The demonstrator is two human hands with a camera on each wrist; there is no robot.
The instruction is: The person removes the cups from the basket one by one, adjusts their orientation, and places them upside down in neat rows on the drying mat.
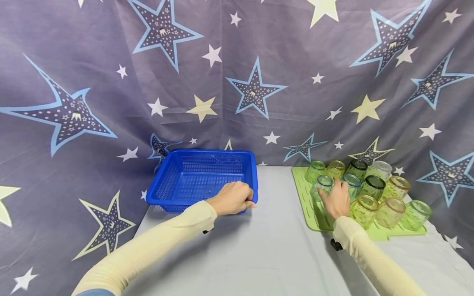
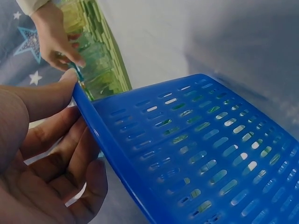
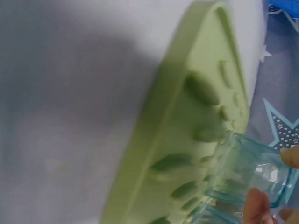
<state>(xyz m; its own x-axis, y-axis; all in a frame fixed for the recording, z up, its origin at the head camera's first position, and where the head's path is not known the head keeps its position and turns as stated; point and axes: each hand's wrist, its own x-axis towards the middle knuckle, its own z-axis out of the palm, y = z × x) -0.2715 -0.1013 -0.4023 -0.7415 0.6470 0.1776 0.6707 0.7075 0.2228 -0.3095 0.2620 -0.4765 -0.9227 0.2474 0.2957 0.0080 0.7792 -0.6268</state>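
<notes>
My left hand (image 1: 233, 198) pinches the near right rim of a blue plastic basket (image 1: 253, 172), thumb on top and curled fingers below. In the left wrist view, the basket's slotted wall (image 2: 196, 140) stretches away from that hand (image 2: 51, 149). Over on the right, my right hand (image 1: 338, 199) holds a teal-tinted glass (image 1: 321, 185) between thumb and fingers. That glass (image 3: 252, 170) stands at the green mat's surface in the right wrist view, with fingertips on either side. A second teal glass (image 1: 352, 185) is right beside the fingers.
A light green draining mat (image 1: 305, 205) carries several more tinted glasses, among them a yellow one (image 1: 364, 209), a pink one (image 1: 390, 213) and a dark green one (image 1: 372, 187). A white tabletop (image 1: 274, 246) lies between basket and mat. Star-printed curtain (image 1: 255, 131) hangs behind.
</notes>
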